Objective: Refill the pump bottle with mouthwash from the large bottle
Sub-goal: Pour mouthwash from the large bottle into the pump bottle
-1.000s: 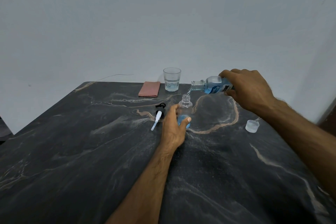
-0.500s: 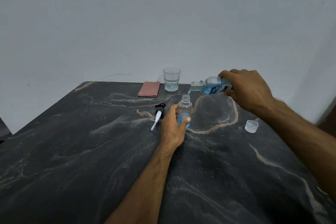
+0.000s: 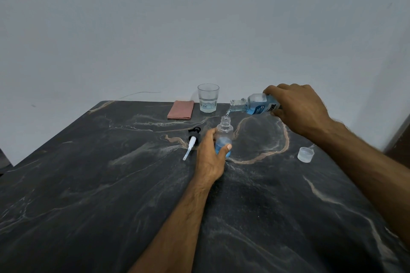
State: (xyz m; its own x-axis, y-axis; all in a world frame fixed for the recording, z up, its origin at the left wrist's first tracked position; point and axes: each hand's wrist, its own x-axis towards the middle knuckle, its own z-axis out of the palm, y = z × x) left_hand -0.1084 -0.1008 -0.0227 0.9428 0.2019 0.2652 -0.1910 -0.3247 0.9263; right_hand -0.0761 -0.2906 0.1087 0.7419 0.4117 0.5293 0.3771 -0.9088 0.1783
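Both hands are busy, well apart from each other. Wrapped around the lower body of the pump bottle [image 3: 224, 137], the left hand [image 3: 210, 157] has its thumb pressed on the near side and its fingers curled behind, holding the bottle upright on the dark marbled desk [image 3: 111, 195], a little beyond the middle. That small clear bottle has its neck open and blue liquid filling roughly its lower half.

At about 2 o'clock from it, the right hand [image 3: 299, 108] is clamped over the rear of the large bottle [image 3: 255, 105], which is tipped nearly level with its open mouth pointing toward 9 o'clock, just above the pump bottle's neck. A thin stream of mouthwash [image 3: 226, 115] drops from that mouth into the neck below.

Lying on the desk just at 9 o'clock of the left hand is the pump head [image 3: 192, 141], black cap away from the viewer, white tube pointing toward 7 o'clock. A clear cap [image 3: 305, 154] sits open side up at 3 o'clock, well apart from the pump bottle, under the right forearm. Along the far edge, at 12 o'clock, stands a glass [image 3: 208, 98] partly filled with clear liquid, and just to its 9 o'clock lies a folded pink cloth [image 3: 180, 109].
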